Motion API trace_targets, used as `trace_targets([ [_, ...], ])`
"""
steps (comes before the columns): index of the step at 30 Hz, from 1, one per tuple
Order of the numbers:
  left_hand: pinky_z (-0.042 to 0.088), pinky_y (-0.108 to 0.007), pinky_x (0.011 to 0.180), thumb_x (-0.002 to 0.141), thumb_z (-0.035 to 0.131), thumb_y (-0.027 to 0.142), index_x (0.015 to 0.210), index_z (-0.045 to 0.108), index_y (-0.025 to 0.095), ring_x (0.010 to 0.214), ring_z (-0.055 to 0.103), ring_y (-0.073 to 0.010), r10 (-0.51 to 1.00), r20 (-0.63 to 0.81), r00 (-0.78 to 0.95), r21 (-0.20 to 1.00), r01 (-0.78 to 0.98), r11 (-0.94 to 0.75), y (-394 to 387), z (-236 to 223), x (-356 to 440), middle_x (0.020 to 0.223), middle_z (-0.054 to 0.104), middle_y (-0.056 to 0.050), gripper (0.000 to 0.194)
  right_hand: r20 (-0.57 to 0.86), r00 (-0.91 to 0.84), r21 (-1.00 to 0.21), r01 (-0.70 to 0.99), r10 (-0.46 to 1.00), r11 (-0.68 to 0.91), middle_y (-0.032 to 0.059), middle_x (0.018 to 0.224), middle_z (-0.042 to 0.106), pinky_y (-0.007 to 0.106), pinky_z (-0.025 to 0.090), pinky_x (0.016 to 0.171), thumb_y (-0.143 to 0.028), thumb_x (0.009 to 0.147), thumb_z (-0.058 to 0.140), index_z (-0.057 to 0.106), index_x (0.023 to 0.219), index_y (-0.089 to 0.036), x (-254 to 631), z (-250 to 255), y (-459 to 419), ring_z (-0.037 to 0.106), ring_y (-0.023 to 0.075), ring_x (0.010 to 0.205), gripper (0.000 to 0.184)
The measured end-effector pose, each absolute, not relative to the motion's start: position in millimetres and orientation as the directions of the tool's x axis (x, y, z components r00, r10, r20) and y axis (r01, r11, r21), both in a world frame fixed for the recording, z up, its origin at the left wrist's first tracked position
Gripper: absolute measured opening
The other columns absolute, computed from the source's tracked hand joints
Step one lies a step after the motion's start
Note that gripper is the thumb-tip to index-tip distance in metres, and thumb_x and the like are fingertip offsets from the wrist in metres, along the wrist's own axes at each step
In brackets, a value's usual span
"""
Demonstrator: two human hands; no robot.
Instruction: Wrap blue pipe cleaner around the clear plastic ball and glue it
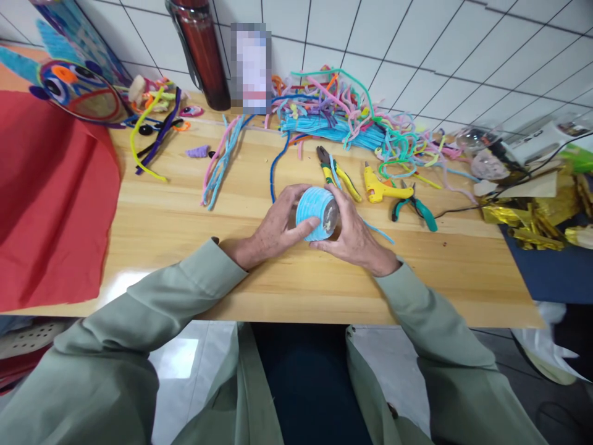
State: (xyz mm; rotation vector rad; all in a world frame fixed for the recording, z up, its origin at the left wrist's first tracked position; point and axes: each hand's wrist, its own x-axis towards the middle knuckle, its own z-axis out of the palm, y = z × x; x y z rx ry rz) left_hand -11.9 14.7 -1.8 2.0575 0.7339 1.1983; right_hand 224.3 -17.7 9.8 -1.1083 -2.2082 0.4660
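Between my two hands is a small round piece wrapped in light blue pipe cleaner (313, 214), tilted so that its greyish, glossy end faces right. My left hand (280, 225) curls around its left side, the thumb lying across the blue wrapping. On the right side, my right hand (349, 230) closes on it with fingers at the top and bottom edges. Just beyond my hands lie pliers with yellow and green handles (348, 180). A light blue pipe cleaner (380, 233) shows beside my right wrist.
A yellow glue gun (382, 187) and teal-handled pliers (420, 211) lie to the right. Pipe cleaners (338, 127) are heaped along the wall. A dark red bottle (204, 55) stands at the back, near a blurred upright panel (251, 68). Red cloth (55, 198) covers the left end.
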Motion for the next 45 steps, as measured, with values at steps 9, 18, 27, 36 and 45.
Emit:
trace_targets([
  [9, 0.049, -0.055, 0.123, 0.103, 0.061, 0.068, 0.154, 0.047, 0.021, 0.143, 0.058, -0.0338, 0.691, 0.568, 0.448, 0.71, 0.157, -0.686, 14.5, 3.3, -14.0, 0.151, 0.059, -0.019, 0.071, 0.446, -0.491, -0.444, 0.604, 0.748, 0.661, 0.0147, 0.18, 0.034, 0.071, 0.034, 0.135, -0.047, 0.095, 0.081, 0.006, 0.178, -0.034, 222.1, 6.3, -14.0, 0.034, 0.0407, 0.168, 0.112],
  [18, 0.049, -0.053, 0.123, 0.111, 0.049, 0.061, 0.153, 0.049, 0.022, 0.142, 0.059, -0.0301, 0.722, 0.547, 0.424, 0.729, 0.182, -0.66, 15.7, -1.2, -12.8, 0.151, 0.06, -0.018, 0.058, 0.483, -0.56, -0.331, 0.595, 0.673, 0.732, 0.0155, 0.178, 0.037, 0.068, 0.042, 0.132, -0.026, 0.099, 0.074, 0.005, 0.179, -0.034, 219.5, 14.6, -17.5, 0.038, 0.038, 0.166, 0.106],
  [27, 0.044, -0.052, 0.129, 0.115, 0.04, 0.056, 0.158, 0.046, 0.021, 0.149, 0.053, -0.0291, 0.748, 0.496, 0.442, 0.773, 0.169, -0.612, 12.5, 1.8, -16.8, 0.157, 0.055, -0.018, 0.056, 0.459, -0.537, -0.38, 0.601, 0.707, 0.703, 0.0176, 0.178, 0.038, 0.067, 0.041, 0.134, -0.025, 0.095, 0.08, 0.01, 0.179, -0.03, 221.0, 11.5, -15.9, 0.038, 0.038, 0.166, 0.11],
  [36, 0.049, -0.052, 0.124, 0.113, 0.045, 0.06, 0.153, 0.05, 0.021, 0.14, 0.061, -0.0309, 0.809, 0.446, 0.383, 0.813, 0.203, -0.545, 14.5, 0.1, -15.0, 0.15, 0.062, -0.016, 0.056, 0.44, -0.521, -0.399, 0.617, 0.731, 0.679, 0.018, 0.181, 0.031, 0.067, 0.041, 0.134, -0.046, 0.092, 0.085, -0.002, 0.179, -0.03, 224.1, 9.8, -15.9, 0.031, 0.0414, 0.169, 0.124],
  [45, 0.044, -0.053, 0.13, 0.113, 0.042, 0.06, 0.153, 0.049, 0.02, 0.147, 0.055, -0.0299, 0.819, 0.472, 0.325, 0.813, 0.198, -0.548, 15.7, -2.2, -14.6, 0.154, 0.059, -0.018, 0.057, 0.469, -0.455, -0.375, 0.673, 0.757, 0.637, 0.0196, 0.174, 0.045, 0.071, 0.045, 0.129, -0.057, 0.099, 0.073, 0.015, 0.178, -0.029, 228.8, 8.7, -12.2, 0.045, 0.0414, 0.162, 0.102],
])
